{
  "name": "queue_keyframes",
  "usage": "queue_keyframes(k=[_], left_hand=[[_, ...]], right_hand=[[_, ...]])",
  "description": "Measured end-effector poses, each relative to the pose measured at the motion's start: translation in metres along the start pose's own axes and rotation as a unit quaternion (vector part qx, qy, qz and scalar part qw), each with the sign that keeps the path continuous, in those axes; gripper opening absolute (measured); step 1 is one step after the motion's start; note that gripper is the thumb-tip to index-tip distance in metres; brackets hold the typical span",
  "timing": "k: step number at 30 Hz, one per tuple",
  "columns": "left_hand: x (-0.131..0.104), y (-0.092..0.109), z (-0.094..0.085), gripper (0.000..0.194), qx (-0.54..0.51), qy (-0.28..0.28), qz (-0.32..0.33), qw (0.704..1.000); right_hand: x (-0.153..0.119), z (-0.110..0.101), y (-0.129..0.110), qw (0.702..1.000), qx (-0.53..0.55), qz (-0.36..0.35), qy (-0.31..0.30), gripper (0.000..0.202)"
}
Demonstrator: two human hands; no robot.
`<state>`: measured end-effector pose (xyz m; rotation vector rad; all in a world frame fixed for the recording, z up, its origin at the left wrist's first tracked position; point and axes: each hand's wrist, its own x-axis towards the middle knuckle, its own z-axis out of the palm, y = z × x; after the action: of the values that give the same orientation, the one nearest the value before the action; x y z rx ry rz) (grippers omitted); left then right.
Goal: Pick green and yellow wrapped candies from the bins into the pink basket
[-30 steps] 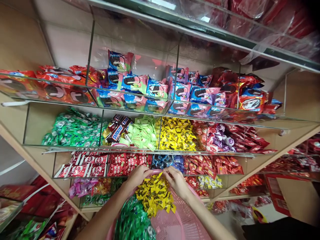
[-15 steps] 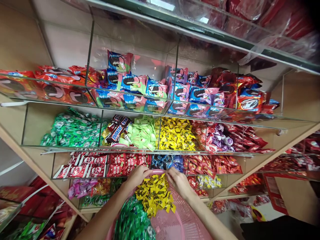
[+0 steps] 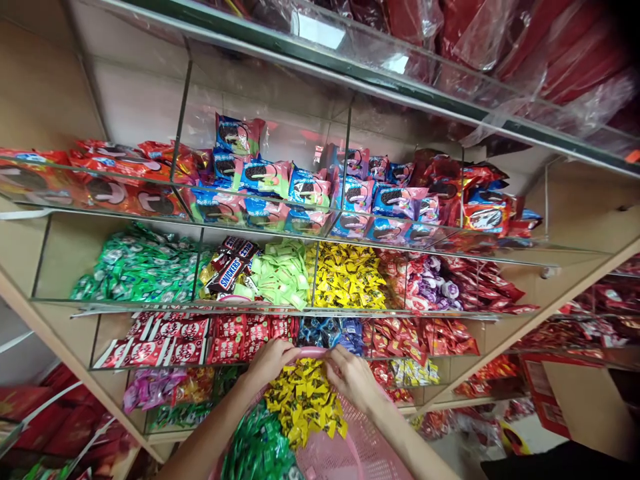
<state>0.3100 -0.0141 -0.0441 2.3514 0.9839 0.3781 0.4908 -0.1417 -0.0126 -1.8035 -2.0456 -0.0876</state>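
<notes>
A pink plastic basket (image 3: 367, 433) is held up in front of the shelves, tilted so that its inside faces me. My left hand (image 3: 273, 360) grips its far rim on the left, and my right hand (image 3: 353, 377) is closed on the same rim a short way to the right. Inside lie yellow wrapped candies (image 3: 305, 403) near the far rim and green wrapped candies (image 3: 260, 443) at the lower left. Just beyond the rim are blue-wrapped sweets (image 3: 330, 333) on a lower shelf. The basket's near side is cut off by the frame.
Glass dividers split the middle shelf, which holds green candies (image 3: 143, 267), Snickers bars (image 3: 233, 267), pale green packets (image 3: 285, 273) and yellow candies (image 3: 350, 277). Oreo packs (image 3: 263, 175) sit above. A glass shelf edge (image 3: 320, 60) crosses the top. At the lower right stands an open cardboard box (image 3: 585, 407).
The shelves sit slightly lower and further left in view. Both hands still grip the basket rim, which has shifted slightly down with the candies in it.
</notes>
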Motion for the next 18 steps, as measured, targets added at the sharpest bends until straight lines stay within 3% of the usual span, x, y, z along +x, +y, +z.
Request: queue_keyframes(k=[6, 9, 13, 18], left_hand=[[-0.001, 0.002, 0.0, 0.05, 0.0, 0.001, -0.01, 1.0], [-0.001, 0.002, 0.0, 0.048, 0.007, 0.007, -0.001, 1.0], [0.0, 0.003, 0.0, 0.048, 0.01, 0.005, 0.011, 1.0], [0.0, 0.004, -0.002, 0.049, 0.008, 0.005, 0.003, 1.0]], right_hand=[[0.032, -0.064, -0.01, 0.99, 0.036, -0.033, 0.131, 0.019], [0.063, -0.094, -0.004, 0.987, 0.003, 0.006, 0.159, 0.02], [0.098, -0.11, 0.012, 0.995, -0.071, 0.046, 0.047, 0.021], [0.119, -0.108, 0.02, 0.986, -0.112, 0.104, -0.059, 0.027]])
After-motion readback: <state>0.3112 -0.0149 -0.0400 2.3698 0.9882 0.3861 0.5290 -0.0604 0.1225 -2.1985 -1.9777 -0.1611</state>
